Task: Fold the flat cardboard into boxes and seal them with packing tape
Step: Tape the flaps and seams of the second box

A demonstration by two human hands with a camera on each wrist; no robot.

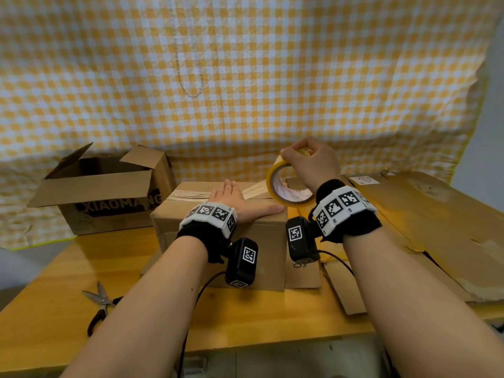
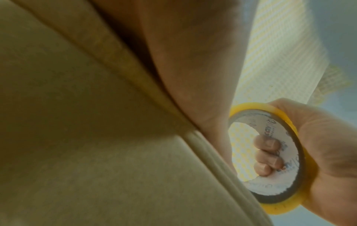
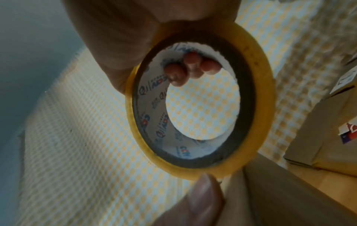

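Observation:
A closed brown cardboard box [image 1: 261,241] stands mid-table, with a strip of clear tape [image 1: 188,196] along its top seam. My left hand [image 1: 231,199] lies flat on the box top, fingers straight, thumb stretched right along the front edge. My right hand [image 1: 311,162] grips a yellow tape roll [image 1: 289,186] just above the box's right end, fingers hooked through the core. A stretch of tape runs from the roll to the box top beside my left hand. The left wrist view shows the box edge [image 2: 203,145] and the tape roll [image 2: 270,160]; the right wrist view shows the tape roll [image 3: 201,169] close up.
An open box [image 1: 109,197] printed XIAOMANG stands at the back left. Flat cardboard sheets [image 1: 436,230] lie at the right of the wooden table [image 1: 259,317]. Scissors [image 1: 101,304] rest near the front left. A yellow checked cloth [image 1: 245,77] hangs behind.

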